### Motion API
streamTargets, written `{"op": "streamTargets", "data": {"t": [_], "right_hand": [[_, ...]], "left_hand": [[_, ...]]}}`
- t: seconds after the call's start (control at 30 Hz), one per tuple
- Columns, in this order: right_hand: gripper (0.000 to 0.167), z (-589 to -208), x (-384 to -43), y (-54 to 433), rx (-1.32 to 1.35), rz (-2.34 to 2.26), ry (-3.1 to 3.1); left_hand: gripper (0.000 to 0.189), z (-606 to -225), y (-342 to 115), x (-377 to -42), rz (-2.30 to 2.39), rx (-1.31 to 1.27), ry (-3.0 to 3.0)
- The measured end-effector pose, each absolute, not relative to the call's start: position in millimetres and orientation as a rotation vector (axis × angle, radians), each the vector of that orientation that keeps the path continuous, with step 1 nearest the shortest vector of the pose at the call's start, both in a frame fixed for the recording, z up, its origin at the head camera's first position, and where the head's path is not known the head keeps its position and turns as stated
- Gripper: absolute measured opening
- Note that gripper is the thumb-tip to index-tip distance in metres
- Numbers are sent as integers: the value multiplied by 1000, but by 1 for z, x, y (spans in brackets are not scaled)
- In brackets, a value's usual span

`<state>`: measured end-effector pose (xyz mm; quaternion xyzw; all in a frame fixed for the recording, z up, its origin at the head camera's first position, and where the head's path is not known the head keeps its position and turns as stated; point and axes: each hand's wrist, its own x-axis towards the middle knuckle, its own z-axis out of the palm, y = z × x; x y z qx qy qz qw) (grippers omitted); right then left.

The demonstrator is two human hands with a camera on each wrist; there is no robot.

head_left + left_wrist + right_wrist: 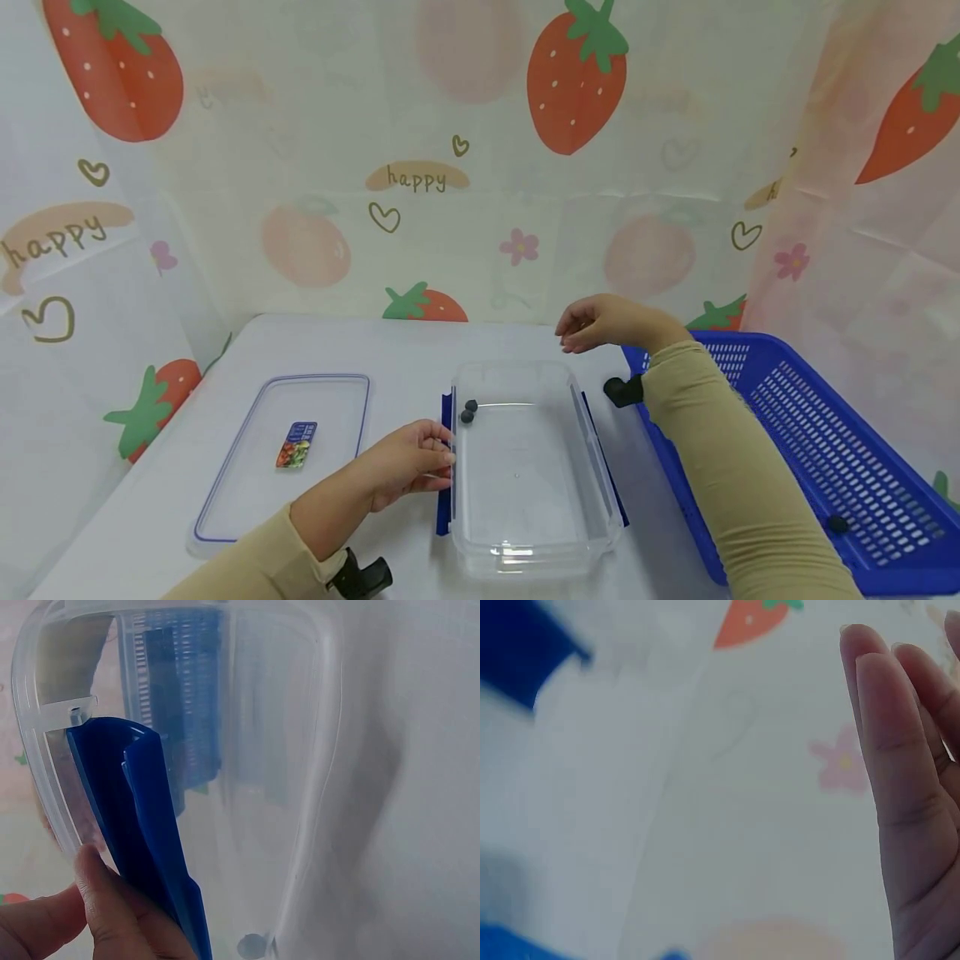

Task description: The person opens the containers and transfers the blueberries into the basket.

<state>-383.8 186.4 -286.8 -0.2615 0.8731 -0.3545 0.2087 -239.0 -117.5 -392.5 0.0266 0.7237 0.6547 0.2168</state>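
A clear plastic box [525,508] stands without its lid on the white table, blue latch flaps hanging at both sides. Two small dark balls [467,416], blueberry-like, lie in its far left part. My left hand [412,462] holds the box's left rim; in the left wrist view its thumb and finger [105,907] are beside the blue latch [165,817]. Raised beyond the box's far right corner is my right hand [615,323], fingers loosely bent. Nothing shows between those fingers [900,765] in the right wrist view.
A blue mesh basket [780,358] stands to the right, under my right forearm, with one dark ball [837,524] inside. The clear lid [247,492] with its blue seal lies at left, and a small colourful card [297,445] is on it. Printed sheets hang behind the table.
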Motion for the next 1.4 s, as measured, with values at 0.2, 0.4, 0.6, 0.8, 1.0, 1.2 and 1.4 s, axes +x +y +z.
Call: {"op": "streamTargets", "data": {"t": [0.2,0.4,0.6,0.8,1.0,1.2,1.4], "right_hand": [[21,-295,-382,145,-740,-994,2352],[24,-312,-379,109,-761,-930,2343],[14,-335,-377,86,-792,-916,2309],[21,-354,-376,72,-774,-903,2255],[19,-368,-377,66,-720,-897,2263],[17,-377,-377,63,-681,-858,2273],[17,-384,-376,61,-678,-775,2328]], "left_hand": [[31,-393,-119,-239,1815,74,2009],[29,-392,-118,-238,1824,73,2004],[30,-389,-116,-236,1813,63,2003],[30,-387,-116,-236,1811,71,1991],[30,-387,-117,-236,1811,78,1988],[30,-388,-117,-237,1811,82,1989],[30,-389,-117,-238,1817,77,1987]]}}
